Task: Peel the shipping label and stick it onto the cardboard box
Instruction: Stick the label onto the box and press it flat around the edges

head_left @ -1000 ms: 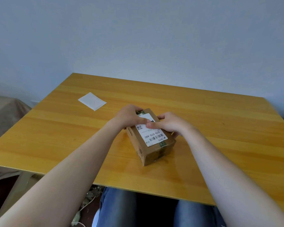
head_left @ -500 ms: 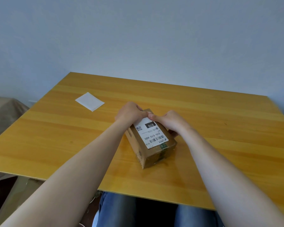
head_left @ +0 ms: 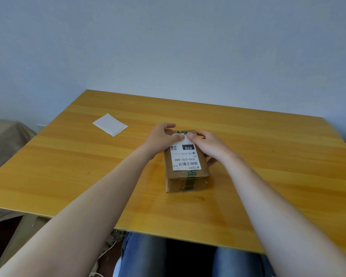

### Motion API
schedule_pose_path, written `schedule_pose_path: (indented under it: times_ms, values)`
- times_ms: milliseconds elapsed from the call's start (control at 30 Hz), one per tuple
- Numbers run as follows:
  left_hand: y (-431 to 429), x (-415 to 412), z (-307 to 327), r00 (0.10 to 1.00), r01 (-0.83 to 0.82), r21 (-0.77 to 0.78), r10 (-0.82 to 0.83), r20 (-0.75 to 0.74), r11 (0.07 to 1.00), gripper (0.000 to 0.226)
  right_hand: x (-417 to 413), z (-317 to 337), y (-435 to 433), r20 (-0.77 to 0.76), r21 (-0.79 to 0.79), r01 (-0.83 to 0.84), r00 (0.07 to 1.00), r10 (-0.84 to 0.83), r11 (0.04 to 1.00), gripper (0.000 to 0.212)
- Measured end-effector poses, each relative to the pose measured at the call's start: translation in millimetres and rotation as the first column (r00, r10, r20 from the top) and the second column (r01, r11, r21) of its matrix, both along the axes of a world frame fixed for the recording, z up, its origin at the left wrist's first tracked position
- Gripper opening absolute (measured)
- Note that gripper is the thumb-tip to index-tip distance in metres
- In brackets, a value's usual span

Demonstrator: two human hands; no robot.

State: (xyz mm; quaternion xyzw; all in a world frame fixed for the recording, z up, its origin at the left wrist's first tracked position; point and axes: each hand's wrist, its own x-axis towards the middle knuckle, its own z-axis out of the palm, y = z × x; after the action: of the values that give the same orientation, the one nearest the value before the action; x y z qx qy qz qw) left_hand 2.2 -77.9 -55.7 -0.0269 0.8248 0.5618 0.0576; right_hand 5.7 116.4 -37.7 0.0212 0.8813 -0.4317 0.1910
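Task nearly done, by the look of it. Your shipping label (head_left: 185,157) is off its liner and lies on the top face of the cardboard box (head_left: 188,180), print upside-down to you, near end and both long edges looking flat. Box sits near the middle of the table (head_left: 268,166), short end toward you, green-printed tape running under the label.

Your left hand (head_left: 161,136) grips the far-left corner of the box, fingers reaching over the far edge, thumb pressing the far end of the label. Your right hand (head_left: 207,145) wraps the right side of the box, fingertips showing at the right wall, thumb down on the label just beside the left thumb.

Both thumbs meet at that far end, so I judge you're on the last rub-down. Can't tell if that end is fully stuck, the thumbs cover it. Left to do, likely: finish pressing that strip, then let go.

White backing sheet (head_left: 110,124), probably the peeled liner, lies flat on the table well to the left of the box, apart from both hands.

Surface: glossy yellow-orange wood-grain top, small dark mark on the right part.

Room: plain pale blue-grey wall (head_left: 168,47) right behind the table, something draped in beige cloth (head_left: 4,140) at the left, your jeans (head_left: 142,256) below the near edge
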Motion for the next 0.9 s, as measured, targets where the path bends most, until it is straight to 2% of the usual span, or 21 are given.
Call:
schedule_pose_path:
  times_ms: [133,200,267,500,733,900]
  values:
    - [-8.2,4.1,-0.2,0.988,0.141,-0.116,-0.132,0.084,0.983,0.109,3.0,-0.3,4.9,0.007,-0.042,-0.093,0.996,0.093,0.995,0.107]
    - [-9.9,4.9,-1.1,0.978,0.193,-0.143,-0.179,0.106,0.971,0.110,2.8,-1.9,6.9,0.028,-0.029,-0.140,0.990,0.141,0.990,0.122]
    - [-11.1,4.7,-3.2,0.979,0.191,-0.139,-0.179,0.095,0.972,0.109,2.0,-3.6,8.1,0.028,-0.025,-0.159,0.987,0.159,0.987,0.126]
    - [-5.3,3.1,-10.8,0.999,0.038,-0.111,-0.038,-0.003,0.993,0.078,-2.8,-9.8,7.9,-0.033,-0.050,-0.128,0.991,0.127,0.990,0.107]
    - [2.8,-2.9,-13.4,0.995,-0.099,-0.126,0.099,-0.011,0.987,0.045,-7.0,-11.9,2.6,-0.124,-0.044,-0.017,0.992,0.012,0.999,0.066]
    - [6.3,-7.8,-12.1,0.990,-0.138,-0.134,0.140,0.008,0.981,0.027,-14.8,-12.0,-1.9,-0.153,-0.036,0.052,0.987,-0.057,0.998,0.060]
